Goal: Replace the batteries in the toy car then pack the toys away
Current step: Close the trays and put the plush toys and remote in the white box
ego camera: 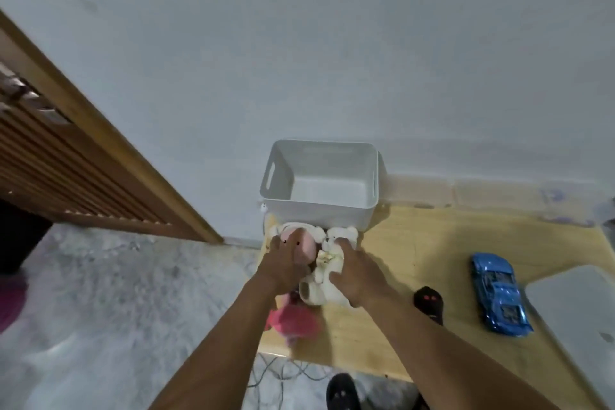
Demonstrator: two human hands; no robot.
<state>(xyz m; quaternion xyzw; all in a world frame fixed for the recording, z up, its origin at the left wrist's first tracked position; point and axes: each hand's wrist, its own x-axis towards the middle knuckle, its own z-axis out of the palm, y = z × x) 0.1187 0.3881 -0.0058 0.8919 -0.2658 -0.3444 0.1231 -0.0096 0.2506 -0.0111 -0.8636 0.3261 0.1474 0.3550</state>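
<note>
My left hand [283, 268] grips a pink plush doll [304, 248] with a bright pink dress [294, 321] hanging below. My right hand [357, 271] grips a cream teddy bear [327, 271] right beside it. Both toys are held just in front of an empty white plastic bin [319, 213] that stands at the back of the wooden table [399, 250]. A shiny blue toy car [499, 294] lies on the table to the right. A black remote control [429, 303] with red buttons lies between my right arm and the car.
A closed silver laptop [579, 319] lies at the table's right edge. The white wall stands right behind the bin. A wooden slatted door [66, 156] is at the left. Cables [283, 373] and a black slipper [342, 391] lie on the grey floor below the table's front edge.
</note>
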